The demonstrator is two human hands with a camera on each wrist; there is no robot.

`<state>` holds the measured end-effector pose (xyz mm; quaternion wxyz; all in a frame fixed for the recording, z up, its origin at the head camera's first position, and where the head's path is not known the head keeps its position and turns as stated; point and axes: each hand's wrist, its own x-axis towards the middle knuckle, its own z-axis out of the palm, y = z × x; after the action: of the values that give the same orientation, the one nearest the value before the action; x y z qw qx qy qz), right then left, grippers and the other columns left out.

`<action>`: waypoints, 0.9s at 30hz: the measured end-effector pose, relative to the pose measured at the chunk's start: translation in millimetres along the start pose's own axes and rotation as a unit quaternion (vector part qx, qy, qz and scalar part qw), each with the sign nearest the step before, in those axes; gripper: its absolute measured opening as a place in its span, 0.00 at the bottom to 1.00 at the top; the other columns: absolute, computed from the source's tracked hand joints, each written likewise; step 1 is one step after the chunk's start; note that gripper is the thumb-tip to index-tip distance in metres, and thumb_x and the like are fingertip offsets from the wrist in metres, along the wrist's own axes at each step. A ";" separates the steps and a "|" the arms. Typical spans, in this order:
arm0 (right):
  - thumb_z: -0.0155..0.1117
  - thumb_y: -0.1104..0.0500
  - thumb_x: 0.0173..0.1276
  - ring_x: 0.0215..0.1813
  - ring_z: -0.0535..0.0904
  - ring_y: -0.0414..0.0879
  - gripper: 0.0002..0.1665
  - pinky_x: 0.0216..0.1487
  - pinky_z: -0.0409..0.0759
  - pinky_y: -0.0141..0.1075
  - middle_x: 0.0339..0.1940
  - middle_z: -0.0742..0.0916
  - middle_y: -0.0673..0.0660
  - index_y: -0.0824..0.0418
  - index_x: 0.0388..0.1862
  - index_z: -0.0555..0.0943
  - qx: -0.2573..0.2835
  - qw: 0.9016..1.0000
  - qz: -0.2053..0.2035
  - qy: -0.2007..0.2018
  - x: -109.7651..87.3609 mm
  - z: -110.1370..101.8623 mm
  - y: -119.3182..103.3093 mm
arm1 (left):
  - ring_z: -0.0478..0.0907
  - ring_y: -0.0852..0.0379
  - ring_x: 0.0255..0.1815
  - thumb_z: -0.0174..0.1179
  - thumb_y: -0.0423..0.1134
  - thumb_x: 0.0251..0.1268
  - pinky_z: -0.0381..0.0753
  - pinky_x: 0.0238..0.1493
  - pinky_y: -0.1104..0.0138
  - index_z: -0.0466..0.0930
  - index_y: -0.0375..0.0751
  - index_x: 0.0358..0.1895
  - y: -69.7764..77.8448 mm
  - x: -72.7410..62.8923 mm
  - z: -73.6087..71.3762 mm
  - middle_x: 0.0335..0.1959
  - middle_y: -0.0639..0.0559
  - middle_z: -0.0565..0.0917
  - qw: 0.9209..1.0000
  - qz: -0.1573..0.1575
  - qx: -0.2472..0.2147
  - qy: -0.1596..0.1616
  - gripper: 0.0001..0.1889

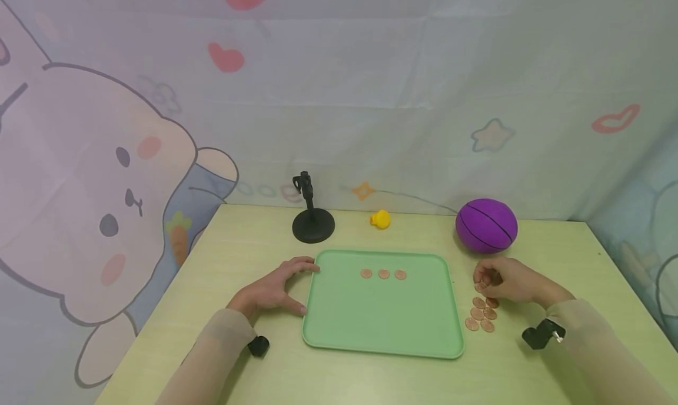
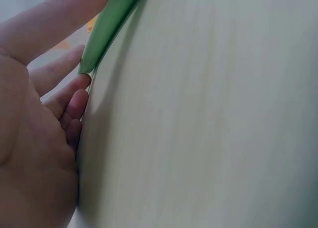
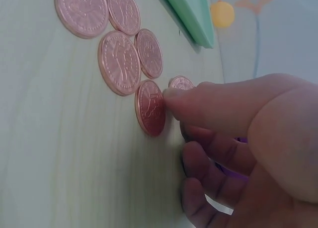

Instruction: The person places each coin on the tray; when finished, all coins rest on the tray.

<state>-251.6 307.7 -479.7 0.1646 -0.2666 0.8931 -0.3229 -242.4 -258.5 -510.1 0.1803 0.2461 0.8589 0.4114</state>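
Observation:
My left hand (image 1: 272, 287) spreads at the left edge of the green tray (image 1: 381, 340), thumb and fingertips right at its rim. In the left wrist view the fingers (image 2: 64, 91) lie loosely bent by the tray's corner (image 2: 107, 34). Three copper coins (image 1: 384, 274) lie in a row near the tray's back. Right of the tray, my right hand (image 1: 511, 279) reaches down with bent fingers and thumb around a copper coin (image 3: 181, 82), which the thumb partly covers. Several loose copper coins (image 1: 477, 314) lie flat close to that hand, one (image 3: 150, 108) beside the thumb tip.
A purple ball (image 1: 486, 225) sits behind my right hand. At the table's back stand a black stand with a round base (image 1: 313, 226) and a small yellow toy (image 1: 381, 219). Behind the table (image 1: 275, 372) hangs a printed cloth (image 1: 360, 81).

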 end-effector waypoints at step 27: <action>0.74 0.69 0.64 0.35 0.83 0.41 0.09 0.37 0.82 0.33 0.34 0.89 0.52 0.64 0.43 0.89 0.007 0.999 -0.008 0.041 0.0 0.4 -6.2 | 0.49 0.43 0.84 0.86 0.44 0.44 0.48 0.79 0.39 0.73 0.55 0.74 3.0 -0.8 0.0 0.83 0.52 0.58 1.000 0.001 -0.001 0.000 0.48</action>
<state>-249.2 303.4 -475.9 0.1267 -0.2591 0.8947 -0.3410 -241.0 -257.3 -507.6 0.1805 0.2466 0.8583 0.4122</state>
